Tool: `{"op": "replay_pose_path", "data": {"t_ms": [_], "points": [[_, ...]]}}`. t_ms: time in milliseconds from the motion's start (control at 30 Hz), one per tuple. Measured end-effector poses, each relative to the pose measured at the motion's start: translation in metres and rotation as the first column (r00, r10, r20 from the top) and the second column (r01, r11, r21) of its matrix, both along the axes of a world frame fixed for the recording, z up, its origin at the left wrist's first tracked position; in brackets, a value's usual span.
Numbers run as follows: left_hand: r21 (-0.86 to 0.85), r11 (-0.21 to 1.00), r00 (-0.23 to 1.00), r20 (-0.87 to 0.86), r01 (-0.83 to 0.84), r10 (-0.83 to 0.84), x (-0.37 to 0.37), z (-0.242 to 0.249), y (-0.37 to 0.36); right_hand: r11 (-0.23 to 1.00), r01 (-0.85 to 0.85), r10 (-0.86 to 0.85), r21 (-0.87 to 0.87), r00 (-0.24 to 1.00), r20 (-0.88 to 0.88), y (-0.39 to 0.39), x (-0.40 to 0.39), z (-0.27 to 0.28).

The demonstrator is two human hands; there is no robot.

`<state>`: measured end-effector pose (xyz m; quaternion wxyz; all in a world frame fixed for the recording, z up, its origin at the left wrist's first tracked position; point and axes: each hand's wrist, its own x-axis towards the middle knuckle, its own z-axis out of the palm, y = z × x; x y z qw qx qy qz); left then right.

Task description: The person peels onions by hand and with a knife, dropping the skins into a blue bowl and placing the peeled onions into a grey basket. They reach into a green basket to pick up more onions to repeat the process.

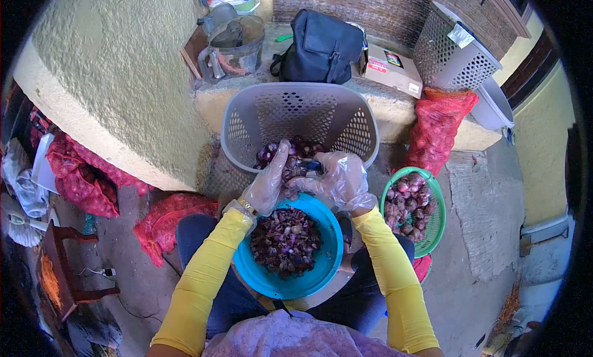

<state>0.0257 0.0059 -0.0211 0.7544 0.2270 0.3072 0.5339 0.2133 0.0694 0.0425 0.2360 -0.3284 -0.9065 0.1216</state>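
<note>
My left hand [267,183], in a clear plastic glove, is closed around a small purple onion [291,169], mostly hidden by the fingers. In my gloved right hand [344,179] is a small knife [312,165] with a dark handle; its blade is hard to make out. Both hands are close together above the near rim of a grey perforated basket [299,92], which has purple onions [302,148] at its bottom. Just below the hands, between my knees, a blue basin [333,252] contains onion skins and trimmings [285,243].
A green basket [440,224] of onions [407,205] stands to the right, near a full red mesh sack [437,128]. More red sacks [176,221] lie on the left by a wooden stool [68,264]. A black backpack [324,48] and a carton [392,73] sit on the ledge behind.
</note>
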Motion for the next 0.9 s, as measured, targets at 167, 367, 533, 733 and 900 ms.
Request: {"op": "replay_pose_path", "data": {"t_ms": [167,367,533,733,900], "points": [[0.004,1.000,0.996,-0.087,0.021,-0.021,-0.002,0.012,-0.004,0.999,0.008,-0.009,0.048,0.999,0.033,0.004,-0.001,-0.006],[-0.070,0.997,0.971,-0.232,0.035,-0.050,-0.009,0.003,-0.003,0.998,-0.004,0.005,0.059,1.000,-0.005,0.000,-0.004,-0.009],[0.083,0.983,0.952,-0.248,-0.166,0.181,0.002,-0.024,0.001,1.000,0.021,-0.021,0.010,1.000,-0.012,-0.001,-0.007,-0.017],[-0.136,0.987,0.994,-0.086,-0.083,0.072,0.001,0.001,-0.004,0.998,0.032,-0.032,0.061,0.999,0.001,0.001,-0.007,-0.024],[-0.153,0.988,0.990,-0.143,-0.010,-0.012,-0.005,-0.006,-0.002,0.997,-0.024,0.021,0.076,0.999,0.037,-0.001,-0.006,-0.020]]}}
